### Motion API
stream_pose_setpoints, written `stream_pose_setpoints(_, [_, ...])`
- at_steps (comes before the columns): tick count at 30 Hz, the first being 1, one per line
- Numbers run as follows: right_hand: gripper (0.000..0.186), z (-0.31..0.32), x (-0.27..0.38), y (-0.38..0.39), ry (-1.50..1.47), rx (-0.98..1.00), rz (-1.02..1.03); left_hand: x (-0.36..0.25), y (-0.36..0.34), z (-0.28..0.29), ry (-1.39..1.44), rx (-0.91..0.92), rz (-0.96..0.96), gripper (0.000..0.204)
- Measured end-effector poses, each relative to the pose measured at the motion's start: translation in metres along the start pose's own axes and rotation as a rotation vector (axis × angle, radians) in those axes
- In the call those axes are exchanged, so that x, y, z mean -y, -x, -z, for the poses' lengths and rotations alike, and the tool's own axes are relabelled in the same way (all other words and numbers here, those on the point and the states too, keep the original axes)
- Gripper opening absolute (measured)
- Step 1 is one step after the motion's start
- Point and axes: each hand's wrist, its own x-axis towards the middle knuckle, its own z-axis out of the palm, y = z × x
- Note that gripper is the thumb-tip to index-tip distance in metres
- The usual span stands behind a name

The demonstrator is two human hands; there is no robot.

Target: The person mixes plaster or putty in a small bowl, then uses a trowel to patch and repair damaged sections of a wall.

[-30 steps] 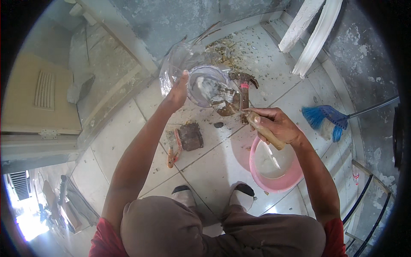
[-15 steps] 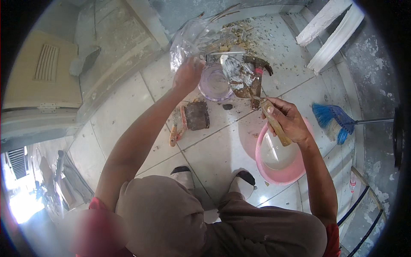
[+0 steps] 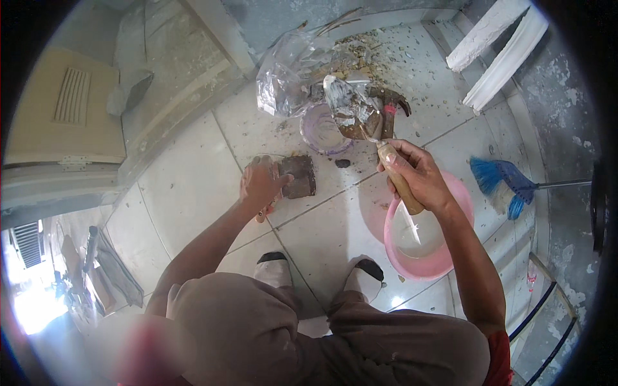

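Observation:
My right hand [image 3: 415, 174] grips a trowel [image 3: 403, 186] by its wooden handle. Its blade, smeared with whitish paste, points away from me over the edge of a small translucent tub [image 3: 312, 128]. On the floor at left lies a wide scraper [image 3: 300, 180] with a dark, rectangular, dirty blade. My left hand [image 3: 259, 183] is on its reddish back edge, fingers curled over it and thumb near the blade. The hand hides most of the scraper's handle. Just beyond the trowel lies a hammer [image 3: 390, 110] with a dark head and a pink band.
A pink basin [image 3: 391, 248] of cloudy liquid stands below my right hand. Clear plastic bag [image 3: 277, 93] and scattered rubble [image 3: 364, 55] lie toward the far wall. To the right are a blue broom [image 3: 508, 180] and two white lengths of moulding [image 3: 505, 58].
My left hand has come back from the plastic bag beside the tub to the scraper. The trowel has shifted slightly left and its blade has turned a little.

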Motion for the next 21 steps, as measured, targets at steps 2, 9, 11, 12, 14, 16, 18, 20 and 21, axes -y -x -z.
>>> stream_pose_setpoints(2, [0.035, -0.002, 0.0, -0.001, 0.025, 0.011, -0.003, 0.003, -0.003, -0.003, -0.024, -0.088, -0.093, 0.038])
stream_pose_setpoints(9, [0.033, 0.0, 0.001, 0.006, 0.064, -0.018, 0.036, -0.014, -0.025, 0.058, 0.695, 0.215, 0.045, 0.021])
stream_pose_setpoints(11, [0.033, 0.001, 0.005, 0.008, 0.08, 0.0, 0.074, -0.02, -0.034, 0.069, 0.787, 0.156, 0.051, 0.022])
stream_pose_setpoints(12, [0.033, 0.0, 0.006, 0.008, 0.086, 0.003, 0.092, -0.022, -0.037, 0.075, 0.881, 0.108, 0.077, 0.024])
stream_pose_setpoints(14, [0.034, -0.005, 0.011, 0.009, 0.006, 0.005, 0.135, -0.026, -0.046, 0.083, 0.977, 0.013, 0.012, 0.026])
stream_pose_setpoints(16, [0.032, -0.011, 0.015, 0.012, -0.004, 0.001, 0.142, -0.031, -0.05, 0.091, 1.074, -0.082, -0.046, 0.028])
stream_pose_setpoints(18, [0.031, -0.014, 0.016, 0.014, 0.039, -0.025, 0.186, -0.037, -0.051, 0.099, 1.153, -0.043, 0.098, 0.03])
stream_pose_setpoints(20, [0.033, -0.023, 0.017, 0.013, 0.058, -0.033, 0.197, -0.061, -0.045, 0.107, 1.325, 0.007, 0.075, 0.031])
stream_pose_setpoints(21, [0.034, -0.024, 0.014, 0.013, 0.105, -0.094, 0.227, -0.078, -0.042, 0.111, 1.5, 0.076, 0.048, 0.032])
